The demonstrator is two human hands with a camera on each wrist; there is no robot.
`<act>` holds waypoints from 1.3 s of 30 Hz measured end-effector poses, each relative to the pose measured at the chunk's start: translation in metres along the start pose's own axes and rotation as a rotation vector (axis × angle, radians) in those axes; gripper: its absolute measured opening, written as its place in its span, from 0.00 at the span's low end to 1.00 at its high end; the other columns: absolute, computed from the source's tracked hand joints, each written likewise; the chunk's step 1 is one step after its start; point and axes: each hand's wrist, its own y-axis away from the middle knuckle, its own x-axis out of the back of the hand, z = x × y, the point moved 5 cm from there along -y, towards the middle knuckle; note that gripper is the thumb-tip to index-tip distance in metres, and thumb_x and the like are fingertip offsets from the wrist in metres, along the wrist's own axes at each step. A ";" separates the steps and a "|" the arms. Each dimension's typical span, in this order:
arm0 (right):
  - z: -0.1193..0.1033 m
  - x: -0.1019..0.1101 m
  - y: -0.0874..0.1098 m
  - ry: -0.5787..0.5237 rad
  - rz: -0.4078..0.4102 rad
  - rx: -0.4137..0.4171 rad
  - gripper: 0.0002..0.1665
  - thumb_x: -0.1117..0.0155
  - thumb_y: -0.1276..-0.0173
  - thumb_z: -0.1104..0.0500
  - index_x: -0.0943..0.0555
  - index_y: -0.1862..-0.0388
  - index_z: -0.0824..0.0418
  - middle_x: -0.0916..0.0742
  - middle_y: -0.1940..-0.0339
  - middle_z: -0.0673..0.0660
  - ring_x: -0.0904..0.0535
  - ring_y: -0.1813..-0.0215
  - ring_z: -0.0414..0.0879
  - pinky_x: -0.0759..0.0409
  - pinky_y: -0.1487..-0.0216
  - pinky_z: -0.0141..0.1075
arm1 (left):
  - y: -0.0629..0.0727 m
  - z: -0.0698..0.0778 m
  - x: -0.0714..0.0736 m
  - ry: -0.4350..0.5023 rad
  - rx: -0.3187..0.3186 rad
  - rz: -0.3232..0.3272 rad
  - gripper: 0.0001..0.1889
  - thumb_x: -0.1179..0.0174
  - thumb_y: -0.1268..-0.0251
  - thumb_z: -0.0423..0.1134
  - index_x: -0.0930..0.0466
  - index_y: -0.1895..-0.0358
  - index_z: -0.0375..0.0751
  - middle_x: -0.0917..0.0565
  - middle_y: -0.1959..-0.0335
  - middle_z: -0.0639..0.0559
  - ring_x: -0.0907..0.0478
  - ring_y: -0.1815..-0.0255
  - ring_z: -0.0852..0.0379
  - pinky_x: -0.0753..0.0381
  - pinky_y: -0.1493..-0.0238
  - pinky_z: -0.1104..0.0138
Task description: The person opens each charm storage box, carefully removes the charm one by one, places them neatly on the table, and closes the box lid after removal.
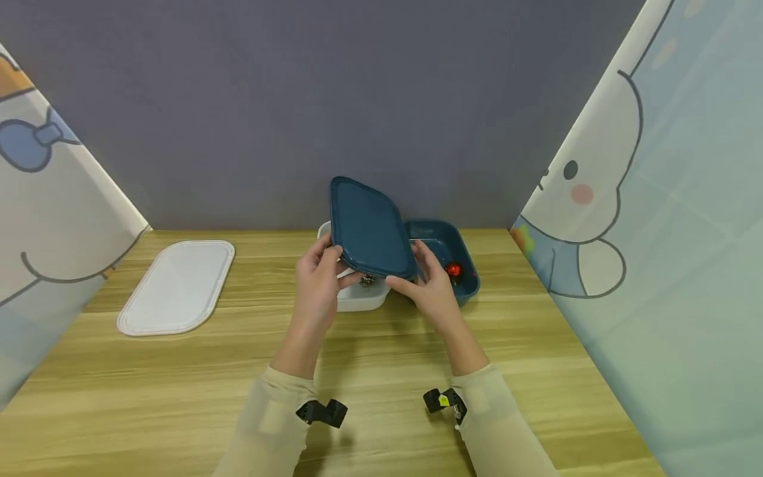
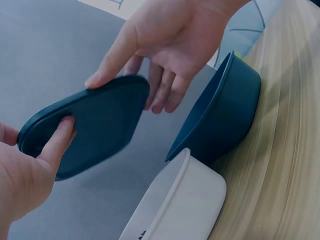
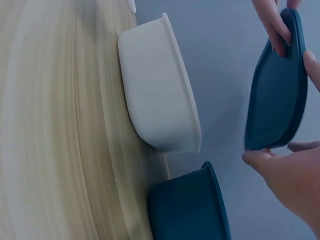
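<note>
A dark blue lid is held up, tilted, above the white container and beside the dark blue container. My left hand grips its near left corner, thumb on one face and fingers on the other, as the left wrist view shows. At the near right corner my right hand holds the lid, the thumb on its rim and the fingers around the side. Partly hidden under the lid, a small dark object lies in the white container. A shiny red ball sits in the blue container.
A white lid lies flat on the wooden table at the left. Behind the containers rises a grey wall, with cartoon-printed panels on both sides. Each wrist wears a black camera band.
</note>
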 end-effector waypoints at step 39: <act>-0.002 -0.071 -0.014 0.074 -0.184 0.056 0.65 0.19 0.34 0.49 0.51 0.09 0.48 0.27 0.19 0.54 0.29 0.18 0.52 0.27 0.19 0.49 | 0.010 0.002 0.124 -0.810 0.095 -0.174 0.53 0.28 0.31 0.57 0.50 0.12 0.46 0.33 0.18 0.39 0.39 0.15 0.40 0.36 0.18 0.38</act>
